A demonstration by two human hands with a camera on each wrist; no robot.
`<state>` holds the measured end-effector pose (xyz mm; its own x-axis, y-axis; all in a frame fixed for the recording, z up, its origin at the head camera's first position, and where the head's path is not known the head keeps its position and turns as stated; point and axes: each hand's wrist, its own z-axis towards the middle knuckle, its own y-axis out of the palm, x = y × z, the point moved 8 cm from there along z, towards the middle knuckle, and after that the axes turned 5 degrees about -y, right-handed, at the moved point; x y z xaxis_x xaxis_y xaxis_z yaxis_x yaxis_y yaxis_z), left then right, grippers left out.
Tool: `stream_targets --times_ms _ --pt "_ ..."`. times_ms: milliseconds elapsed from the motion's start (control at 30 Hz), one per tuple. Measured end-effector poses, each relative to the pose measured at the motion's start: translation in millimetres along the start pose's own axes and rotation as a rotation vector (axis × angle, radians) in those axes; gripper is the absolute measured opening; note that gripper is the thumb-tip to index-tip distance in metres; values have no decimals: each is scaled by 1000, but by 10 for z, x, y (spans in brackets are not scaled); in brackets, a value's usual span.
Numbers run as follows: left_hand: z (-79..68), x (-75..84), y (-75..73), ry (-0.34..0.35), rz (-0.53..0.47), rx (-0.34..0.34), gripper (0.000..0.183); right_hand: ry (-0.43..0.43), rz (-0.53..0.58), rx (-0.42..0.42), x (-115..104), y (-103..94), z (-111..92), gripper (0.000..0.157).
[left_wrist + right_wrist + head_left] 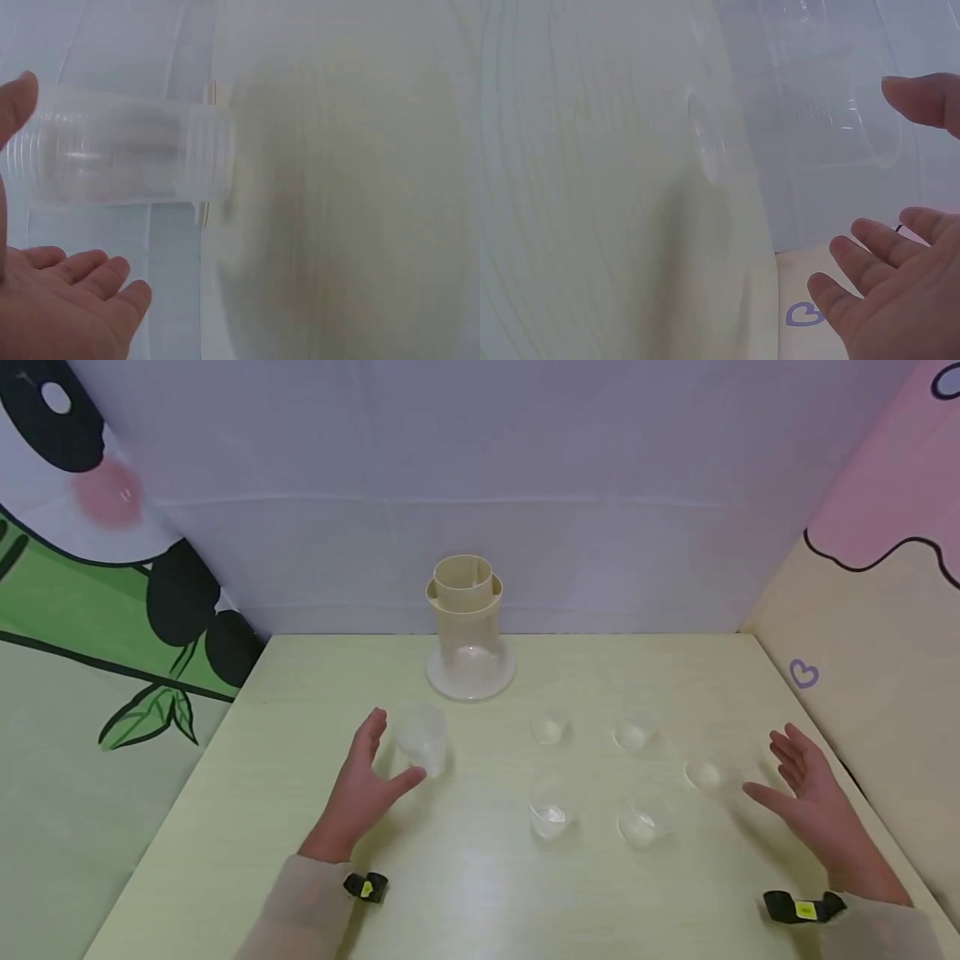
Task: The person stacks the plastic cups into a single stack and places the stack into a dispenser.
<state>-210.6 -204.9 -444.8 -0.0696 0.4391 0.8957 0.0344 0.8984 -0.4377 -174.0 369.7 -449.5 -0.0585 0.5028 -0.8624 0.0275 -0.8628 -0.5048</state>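
My left hand [367,793] is beside a stack of translucent plastic cups [420,739], thumb and fingers spread around it. In the left wrist view the stack [127,150] stands on the table, its ribbed rims showing at both ends, with a gap between it and the fingers [105,281]. My right hand [810,793] hovers at the right side of the table, fingers apart and holding nothing. Nearest to it is a clear plastic cup [707,770], seen standing upright in the right wrist view, where the thumb [922,101] is close to its rim.
Several more clear cups, among them a front one [551,818] and a back one [633,733], stand between the hands. A cream cylindrical holder [467,610] on a round translucent base [471,685] stands at the table's back edge. Printed cloth walls [480,460] enclose the table.
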Motion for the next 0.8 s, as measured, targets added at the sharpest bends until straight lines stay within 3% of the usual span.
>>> stream_targets --times_ms 233,533,800 --pt "106 -71 127 -82 -34 -27 108 17 0 -19 -8 92 33 105" --pt "184 -116 239 -72 -184 -47 101 16 40 -36 -29 177 77 104" --pt "214 -100 264 -74 -201 -34 97 43 32 -38 -50 220 94 102"
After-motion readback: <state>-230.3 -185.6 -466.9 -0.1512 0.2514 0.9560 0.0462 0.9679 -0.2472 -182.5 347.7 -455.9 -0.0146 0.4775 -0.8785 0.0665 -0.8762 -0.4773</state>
